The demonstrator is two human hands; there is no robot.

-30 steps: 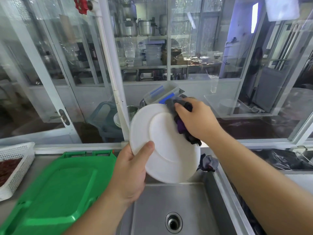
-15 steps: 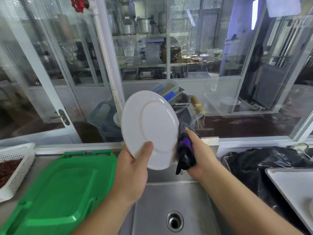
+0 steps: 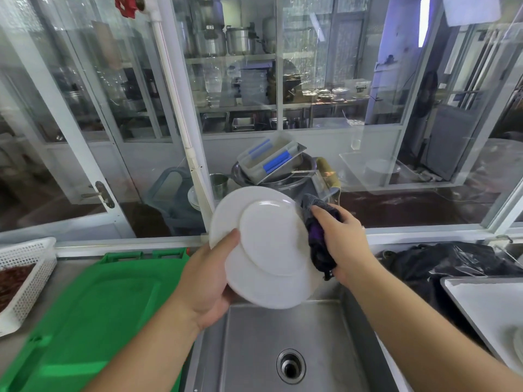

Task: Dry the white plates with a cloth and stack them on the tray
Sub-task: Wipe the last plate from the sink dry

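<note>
I hold a white plate (image 3: 268, 244) tilted on edge above the steel sink (image 3: 285, 349), its underside facing me. My left hand (image 3: 206, 278) grips its left rim, thumb on the underside. My right hand (image 3: 339, 244) holds a bunched dark purple cloth (image 3: 318, 239) against the plate's right rim. A metal tray (image 3: 486, 309) lies at the right edge of the counter, with the rim of another white plate (image 3: 519, 342) just showing on it.
A green plastic tray lid (image 3: 93, 315) lies on the counter to the left, beside a white basket (image 3: 25, 275) with reddish contents. A black bag (image 3: 441, 264) sits behind the metal tray. Windows with stacked pots (image 3: 271, 171) outside close off the back.
The plate has dropped lower and tipped. My right hand with the cloth moved from the top of the rim down to the bottom, then back up along its right edge.
</note>
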